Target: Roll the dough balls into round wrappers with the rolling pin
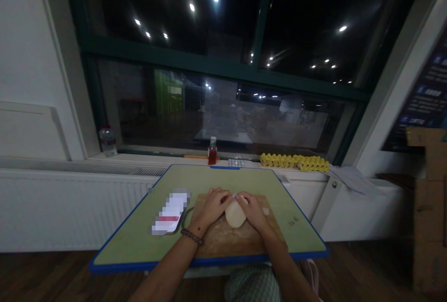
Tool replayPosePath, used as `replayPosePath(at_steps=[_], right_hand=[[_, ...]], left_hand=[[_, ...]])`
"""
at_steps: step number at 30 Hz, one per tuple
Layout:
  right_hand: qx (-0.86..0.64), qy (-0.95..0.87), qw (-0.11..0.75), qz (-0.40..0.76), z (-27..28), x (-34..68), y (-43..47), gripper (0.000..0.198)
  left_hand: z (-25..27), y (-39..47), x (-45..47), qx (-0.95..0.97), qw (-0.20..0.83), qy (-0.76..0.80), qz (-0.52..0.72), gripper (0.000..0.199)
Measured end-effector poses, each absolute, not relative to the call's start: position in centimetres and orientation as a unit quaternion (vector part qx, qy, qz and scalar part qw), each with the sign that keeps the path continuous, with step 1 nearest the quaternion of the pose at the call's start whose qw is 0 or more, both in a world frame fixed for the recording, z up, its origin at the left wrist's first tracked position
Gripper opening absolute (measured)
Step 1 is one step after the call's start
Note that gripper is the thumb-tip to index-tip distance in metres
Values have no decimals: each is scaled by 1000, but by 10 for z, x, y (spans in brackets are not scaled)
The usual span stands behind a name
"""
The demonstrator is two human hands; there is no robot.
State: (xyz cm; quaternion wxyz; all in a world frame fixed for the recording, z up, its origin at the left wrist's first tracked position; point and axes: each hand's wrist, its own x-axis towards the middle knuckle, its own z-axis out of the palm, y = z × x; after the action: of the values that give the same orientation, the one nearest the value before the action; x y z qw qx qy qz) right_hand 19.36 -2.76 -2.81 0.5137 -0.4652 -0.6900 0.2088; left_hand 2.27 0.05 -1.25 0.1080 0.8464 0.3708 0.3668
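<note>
A pale, rounded piece of dough (235, 216) is on the wooden board (230, 242). My left hand (217, 203) holds its upper left edge, fingers curled and thumb pointing inward. On the other side my right hand (250, 205) grips the upper right edge, so both thumbs nearly meet at the top of the dough. The fingertips are partly hidden. Just right of my right hand lies a small whitish piece (266, 211), too small to name.
The board rests on a green table (125, 246) with a blue rim. A phone (171, 213) with a lit screen lies left of the board. On the windowsill stand a red sauce bottle (212, 152), a yellow egg tray (295, 161) and a clear plastic bottle (108, 141).
</note>
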Motion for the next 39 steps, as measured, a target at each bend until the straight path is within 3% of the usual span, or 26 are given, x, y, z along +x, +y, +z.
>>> replayPosePath(at_steps=[6,12,18,30,35,39], right_hand=[[-485,-703,504,128,-35,199,-21,34],[-584,-737,340,-3,-32,203,-25,40],[-563,-771,292,-53,-27,202,-34,33],[-611,-754,219,-106,-31,195,-35,37],[-650,-727,187,-119,-28,192,-39,37],[-671,-713,167,-119,-22,191,-42,34]], left_hand=[[-7,-1,21,846,99,392,347,38],[-3,-8,16,856,53,409,312,34],[-9,-12,5,851,-27,450,268,35],[-19,-42,1,828,-18,499,255,23],[-22,-59,0,898,49,365,241,67],[-25,-65,2,901,95,375,198,71]])
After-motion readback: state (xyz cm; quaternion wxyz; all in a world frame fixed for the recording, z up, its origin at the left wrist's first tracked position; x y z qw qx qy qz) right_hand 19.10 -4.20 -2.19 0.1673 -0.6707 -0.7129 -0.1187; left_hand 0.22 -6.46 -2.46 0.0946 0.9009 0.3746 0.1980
